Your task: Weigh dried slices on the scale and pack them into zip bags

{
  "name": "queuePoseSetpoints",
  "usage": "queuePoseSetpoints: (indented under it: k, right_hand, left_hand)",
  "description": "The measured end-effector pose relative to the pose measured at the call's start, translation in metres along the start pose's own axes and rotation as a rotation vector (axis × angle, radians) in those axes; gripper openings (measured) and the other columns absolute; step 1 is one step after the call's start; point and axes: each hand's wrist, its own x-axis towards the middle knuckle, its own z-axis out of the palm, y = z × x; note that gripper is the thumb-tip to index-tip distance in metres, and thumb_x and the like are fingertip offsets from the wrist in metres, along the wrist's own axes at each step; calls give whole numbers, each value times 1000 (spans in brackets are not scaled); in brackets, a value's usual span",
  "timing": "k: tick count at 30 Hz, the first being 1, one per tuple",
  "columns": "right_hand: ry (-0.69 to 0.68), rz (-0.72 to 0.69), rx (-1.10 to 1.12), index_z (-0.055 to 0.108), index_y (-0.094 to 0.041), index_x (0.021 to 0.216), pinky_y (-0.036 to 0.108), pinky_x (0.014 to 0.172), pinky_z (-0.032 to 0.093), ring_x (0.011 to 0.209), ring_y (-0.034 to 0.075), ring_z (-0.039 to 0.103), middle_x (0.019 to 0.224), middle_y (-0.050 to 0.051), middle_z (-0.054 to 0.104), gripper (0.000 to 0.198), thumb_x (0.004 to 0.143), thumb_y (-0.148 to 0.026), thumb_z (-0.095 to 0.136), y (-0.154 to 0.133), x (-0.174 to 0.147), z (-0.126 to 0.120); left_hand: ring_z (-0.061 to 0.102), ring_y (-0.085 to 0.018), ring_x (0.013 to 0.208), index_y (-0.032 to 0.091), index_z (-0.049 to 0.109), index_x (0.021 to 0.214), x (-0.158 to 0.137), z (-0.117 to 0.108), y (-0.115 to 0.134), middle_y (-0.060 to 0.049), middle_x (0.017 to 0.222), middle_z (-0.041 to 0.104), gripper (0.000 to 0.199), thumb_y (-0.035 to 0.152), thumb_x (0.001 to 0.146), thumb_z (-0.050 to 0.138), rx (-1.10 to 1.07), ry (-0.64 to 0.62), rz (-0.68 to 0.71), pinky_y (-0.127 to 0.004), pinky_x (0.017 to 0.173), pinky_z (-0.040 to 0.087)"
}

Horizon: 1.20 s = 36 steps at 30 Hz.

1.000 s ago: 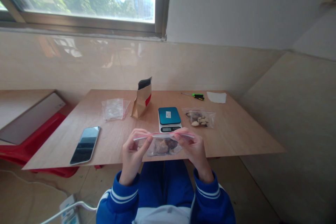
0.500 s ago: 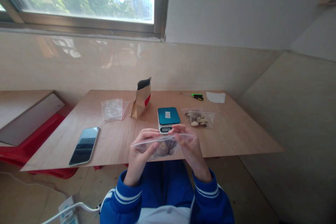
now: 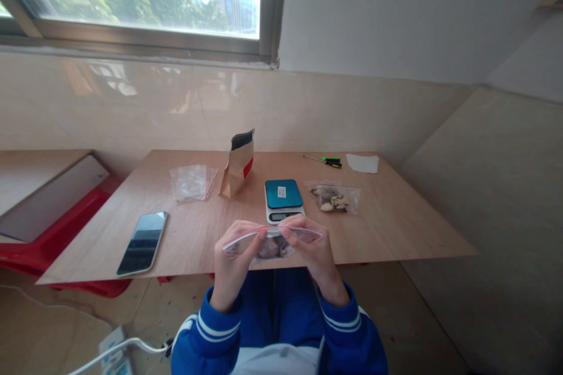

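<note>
Head view | your left hand [image 3: 232,255] and right hand [image 3: 313,248] both pinch the plastic bag [image 3: 284,253] by its mouth [image 3: 273,231] | bag near the table's [image 3: 387,234] front edge, before the scale [image 3: 284,194] | pinch evenly, mouth level, lumps [image 3: 268,249] low

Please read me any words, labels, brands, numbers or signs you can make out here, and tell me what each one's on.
No text can be read.
White label on the scale: printing too small to read.
The scale's display: too small and blurred to make out any number.
Paper bag, red patch: no legible wording.
Held zip bag: no readable text.
</note>
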Motion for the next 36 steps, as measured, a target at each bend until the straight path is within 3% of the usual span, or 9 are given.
queuePoseSetpoints:
  k: [6, 10, 15, 27, 33, 36]
  right_hand:
    - [77, 58, 15, 70, -19, 73, 22, 66, 53, 71, 13, 65, 74, 1, 69, 13, 79, -30, 73, 3, 2, 6]
    - [-28, 153, 67, 72, -20, 82, 24, 70, 53, 75, 14, 66, 80, 1, 71, 13, 78, -32, 73, 3, 4, 5]
    - [-105, 121, 119, 73, -20, 80, 28, 75, 54, 84, 17, 67, 88, 3, 72, 12, 76, -31, 75, 6, 4, 5]
    - [50, 115, 30, 72, -18, 76, 24, 61, 54, 67, 14, 65, 75, 2, 70, 13, 77, -30, 73, 10, 3, 14]
    - [201, 95, -38, 69, -17, 73, 24, 59, 55, 63, 15, 66, 70, 2, 71, 16, 78, -32, 71, 18, 3, 24]
    - [170, 142, -56, 71, -16, 77, 27, 66, 56, 70, 18, 69, 76, 5, 73, 20, 79, -36, 70, 31, 7, 15]
  left_hand:
    - [63, -14, 78, 22, 72, 86, -1, 5, -2, 0, 82, 67, 6, 25, 83, 67, 93, 82, 41, -25, 73, 49]
    - [64, -14, 78, 20, 70, 87, -2, 8, -6, -1, 83, 67, 9, 28, 85, 65, -18, 29, -77, -26, 73, 50]
    - [64, -14, 77, 19, 69, 86, -2, 8, -8, -2, 85, 66, 10, 28, 85, 65, -54, 2, -88, -26, 73, 51]
    - [64, -13, 79, 20, 68, 84, 0, 16, -12, -1, 81, 66, 6, 25, 84, 66, -32, -3, -22, -23, 72, 51]
    - [65, -14, 75, 19, 65, 84, 1, 34, -23, -1, 80, 66, 12, 31, 83, 66, 63, 153, -43, -24, 70, 52]
    - [67, -17, 81, 19, 67, 86, 4, 38, -33, -4, 85, 69, 18, 36, 85, 62, 88, 71, -132, -28, 76, 52]
